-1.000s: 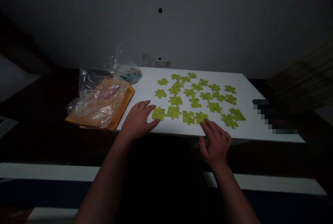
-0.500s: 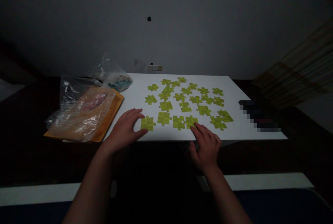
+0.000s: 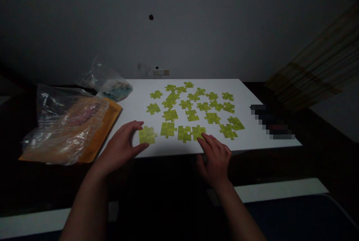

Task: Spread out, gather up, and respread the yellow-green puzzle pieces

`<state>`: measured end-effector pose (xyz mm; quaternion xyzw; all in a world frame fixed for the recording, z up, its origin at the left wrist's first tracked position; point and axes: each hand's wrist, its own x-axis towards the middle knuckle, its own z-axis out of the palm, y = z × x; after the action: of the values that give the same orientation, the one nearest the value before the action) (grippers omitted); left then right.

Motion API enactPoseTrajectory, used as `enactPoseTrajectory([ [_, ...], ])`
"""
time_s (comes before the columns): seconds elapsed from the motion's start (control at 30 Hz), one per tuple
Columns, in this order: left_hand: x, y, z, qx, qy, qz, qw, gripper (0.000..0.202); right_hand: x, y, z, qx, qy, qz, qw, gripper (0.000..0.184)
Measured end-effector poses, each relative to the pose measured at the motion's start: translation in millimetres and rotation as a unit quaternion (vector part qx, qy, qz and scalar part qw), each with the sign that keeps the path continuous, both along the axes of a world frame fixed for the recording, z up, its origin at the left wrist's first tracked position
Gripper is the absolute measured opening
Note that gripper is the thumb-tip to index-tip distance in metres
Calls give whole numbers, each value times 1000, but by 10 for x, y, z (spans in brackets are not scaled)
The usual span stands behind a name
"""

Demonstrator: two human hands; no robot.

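Yellow-green jigsaw pieces lie on a white table. My left hand [image 3: 119, 145] spans the leftmost front puzzle piece [image 3: 147, 135], thumb at its near edge and fingers at its far left corner. This piece stands apart from the neighbouring puzzle piece [image 3: 167, 129]. Two front pieces, a left one [image 3: 184, 134] and a right one [image 3: 198, 132], sit side by side, with a small round gap at their seam. The fingertips of my right hand [image 3: 215, 158] rest on the right one's near corner; its thumb is apart, below the table edge.
Several loose pieces, among them one puzzle piece [image 3: 170, 115], spread over the white table [image 3: 260, 130]. On the left are an orange envelope [image 3: 108, 123] under clear plastic and a plastic bag [image 3: 116, 89] with something patterned. A blurred-out dark object [image 3: 272, 121] is at the right edge.
The view has shifted, so the table's contents appear farther left. The leftmost front piece looks slightly farther from its neighbour, with my left hand still around it. My right hand stays at the same piece.
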<state>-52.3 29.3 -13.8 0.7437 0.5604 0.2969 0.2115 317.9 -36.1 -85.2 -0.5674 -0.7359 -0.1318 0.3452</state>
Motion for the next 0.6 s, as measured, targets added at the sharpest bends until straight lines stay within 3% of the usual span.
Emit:
enactPoseTrajectory([
  [0.6,68,-7,32,-23,-16,54,998,71,-1,-1,10,-17,28,10,999,63],
])
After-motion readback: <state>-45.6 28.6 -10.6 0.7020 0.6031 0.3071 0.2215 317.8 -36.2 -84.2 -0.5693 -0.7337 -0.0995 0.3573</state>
